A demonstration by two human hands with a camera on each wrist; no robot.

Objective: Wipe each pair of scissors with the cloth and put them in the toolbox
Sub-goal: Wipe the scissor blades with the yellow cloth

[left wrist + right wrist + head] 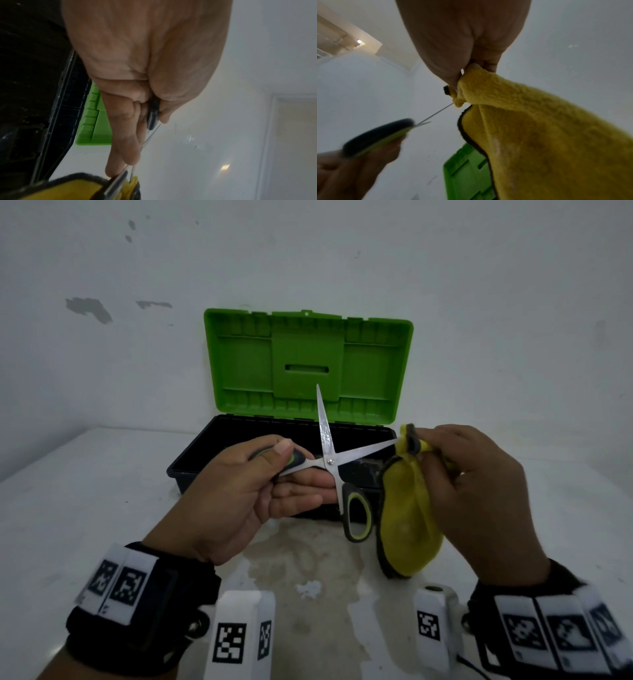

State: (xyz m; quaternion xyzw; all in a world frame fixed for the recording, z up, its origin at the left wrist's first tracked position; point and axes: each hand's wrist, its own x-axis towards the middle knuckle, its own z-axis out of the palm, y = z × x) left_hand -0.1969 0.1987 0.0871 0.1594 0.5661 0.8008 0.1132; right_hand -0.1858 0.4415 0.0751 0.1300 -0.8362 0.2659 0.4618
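Head view. My left hand (239, 494) grips one handle of the scissors (330, 462), thumb curled over it so that most of that handle is hidden in my fist; the other handle loop hangs free below the pivot. The blades are spread wide, one pointing up across the green lid (308, 361) of the toolbox (191, 460), the other reaching right into the yellow cloth (409, 515). My right hand (479, 491) pinches the cloth around that blade's tip, which is covered. The toolbox stands open behind my hands at the tabletop's (85, 508) far edge against the wall; its dark interior is too dim to make out. Bare tabletop lies open to either side, with a stained patch below my hands. Both wrists are cut off by the lower edge.

Left wrist view. My palm fills the frame; only a sliver of dark handle and thin blade edges show past the fingers (126, 146). The cloth (77, 188) is cropped at the bottom.

Right wrist view. My right hand (462, 40) bunches the cloth (547, 135) over the blade tip; the scissors (385, 134) handle and my left hand (351, 169) are blurred. A lid corner (467, 174) shows below.
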